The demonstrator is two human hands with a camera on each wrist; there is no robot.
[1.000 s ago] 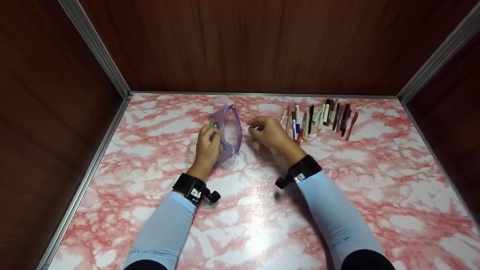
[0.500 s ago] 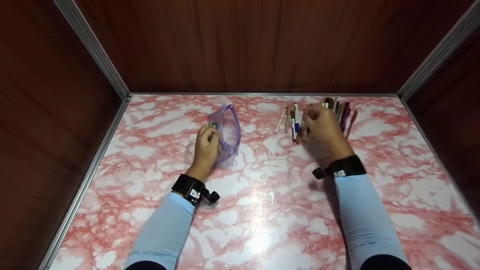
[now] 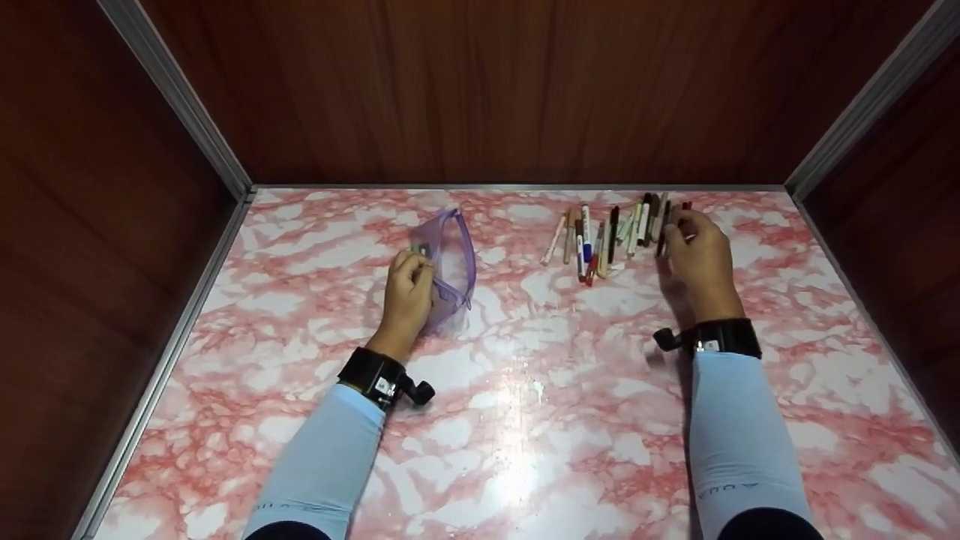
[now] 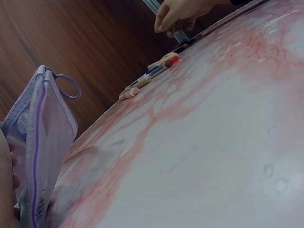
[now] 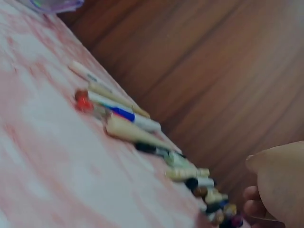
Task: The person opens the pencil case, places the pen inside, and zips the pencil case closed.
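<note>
My left hand (image 3: 409, 296) grips the near side of a purple mesh pencil case (image 3: 469, 262), whose zipped mouth gapes toward the right. Something green and dark shows through the mesh beside the fingers. In the left wrist view the pencil case (image 4: 57, 123) stands tilted, a purple loop at its top corner. Over the right end of a row of pens and markers hovers my right hand (image 3: 701, 255), fingers loosely bent, partly hiding the last pens. From the right wrist, the hand (image 5: 280, 180) appears beside the pen ends (image 5: 216, 206), with no pen visible between its fingers.
Several pens and markers lie side by side at the back right, among them a white marker with a blue cap (image 3: 586, 232) and a pale pink pen (image 3: 553, 238). A brown wood-look wall (image 3: 517, 90) closes off the back of the marbled table (image 3: 480, 420).
My right hand has moved from beside the pencil case's mouth, across the pens, to the row's right end. The left hand and pencil case stay nearly in place.
</note>
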